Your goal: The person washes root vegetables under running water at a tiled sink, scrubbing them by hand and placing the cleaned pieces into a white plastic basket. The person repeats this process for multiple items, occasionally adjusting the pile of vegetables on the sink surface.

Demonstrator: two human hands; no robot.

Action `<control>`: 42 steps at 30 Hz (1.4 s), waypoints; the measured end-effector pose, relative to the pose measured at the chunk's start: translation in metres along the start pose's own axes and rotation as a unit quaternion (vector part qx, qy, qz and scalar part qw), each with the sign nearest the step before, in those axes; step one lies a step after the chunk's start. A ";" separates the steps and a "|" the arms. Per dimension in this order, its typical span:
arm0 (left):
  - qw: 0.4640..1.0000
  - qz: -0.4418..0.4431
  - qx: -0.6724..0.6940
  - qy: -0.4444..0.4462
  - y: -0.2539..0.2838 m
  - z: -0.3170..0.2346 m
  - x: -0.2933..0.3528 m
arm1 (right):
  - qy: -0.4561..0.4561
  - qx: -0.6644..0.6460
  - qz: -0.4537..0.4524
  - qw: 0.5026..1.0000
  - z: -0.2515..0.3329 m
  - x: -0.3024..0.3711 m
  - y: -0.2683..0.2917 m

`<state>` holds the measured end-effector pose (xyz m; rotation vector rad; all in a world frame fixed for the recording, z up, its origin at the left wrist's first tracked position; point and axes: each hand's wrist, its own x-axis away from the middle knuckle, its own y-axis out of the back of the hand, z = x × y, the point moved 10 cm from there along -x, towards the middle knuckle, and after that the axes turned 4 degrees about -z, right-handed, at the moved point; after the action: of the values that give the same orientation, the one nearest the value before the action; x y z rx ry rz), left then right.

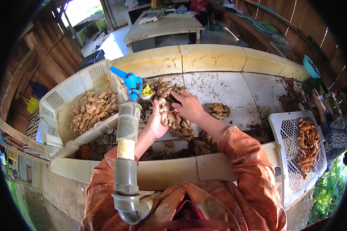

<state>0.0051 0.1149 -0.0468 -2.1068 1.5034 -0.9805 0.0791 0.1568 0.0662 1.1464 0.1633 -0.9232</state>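
Observation:
Over the tiled trough, my left hand (157, 123) is closed round a knobbly piece of ginger (165, 112), its thumb pointing up along the root. My right hand (189, 106) bends over the same piece from the right, its fingers curled. Something small and dark shows beneath those fingers; its kind is unclear. More ginger (181, 133) lies heaped below and behind both hands. A grey pipe with a blue-handled tap (131, 81) rises in front of my left forearm and partly hides it.
At left stands a white plastic crate (52, 101) with ginger inside. A clump of ginger (219, 111) lies on the soiled tiles. To the right, a white crate (288, 133) bears smaller orange-brown roots, with another person's arm (320, 107) beyond. A table (169, 24) stands behind the trough.

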 end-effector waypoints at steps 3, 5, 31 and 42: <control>0.999 -0.044 -0.019 -0.014 0.011 -0.003 -0.004 | 0.063 -0.047 0.104 0.992 0.011 0.007 -0.023; 0.998 0.014 0.054 0.026 0.005 0.004 -0.002 | 0.163 -0.008 0.024 0.986 0.026 0.013 -0.015; 0.989 -0.113 0.032 -0.088 0.026 -0.028 -0.006 | 0.251 0.037 0.065 0.965 0.045 0.019 -0.016; 0.983 -0.117 -0.128 -0.052 0.025 -0.013 -0.005 | 0.045 0.082 0.181 0.979 -0.042 0.011 -0.036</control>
<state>-0.0216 0.1120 -0.0556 -2.5210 1.4184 -0.7715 0.0750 0.1824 0.0162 1.3201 -0.0505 -0.5680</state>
